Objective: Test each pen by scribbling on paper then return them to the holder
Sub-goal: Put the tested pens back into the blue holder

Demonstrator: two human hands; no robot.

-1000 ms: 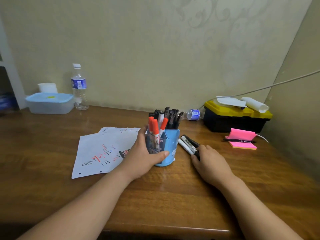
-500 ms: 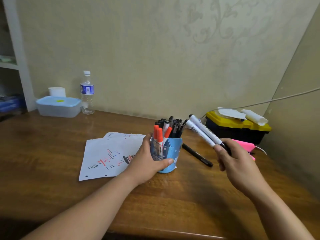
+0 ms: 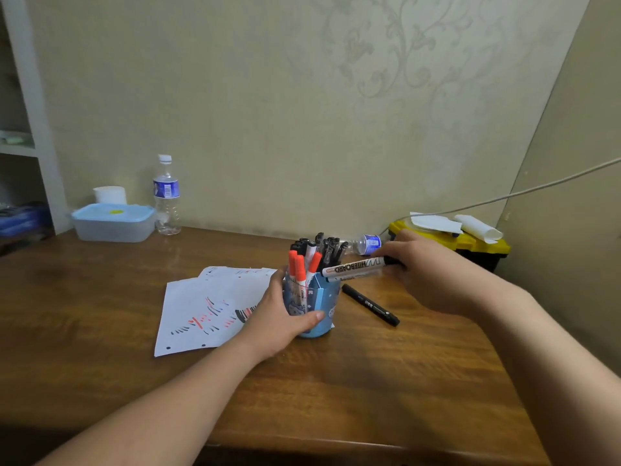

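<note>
1. Two white whiteboard markers [image 3: 354,269] w/ black caps sit pinched in our right hand [image 3: 433,274], lying near-level, ends just over the rim of the blue cylindrical pen holder [image 3: 319,301].
2. Our left hand [image 3: 280,317] wraps the holder, grip pressed on its side, steadying it on the brown wooden worktop [image 3: 369,381].
3. We should tip the markers upright, aim for a gap among the pens & lower them slowly so nothing jams.
4. Count: 3 orange-capped pens in front, a cluster of black pens behind (too packed to count), 1 black marker [image 3: 371,305] lying on the worktop right of the holder.
5. White scribbled paper sheets [image 3: 205,304]: approx 2, left of the holder.
</note>
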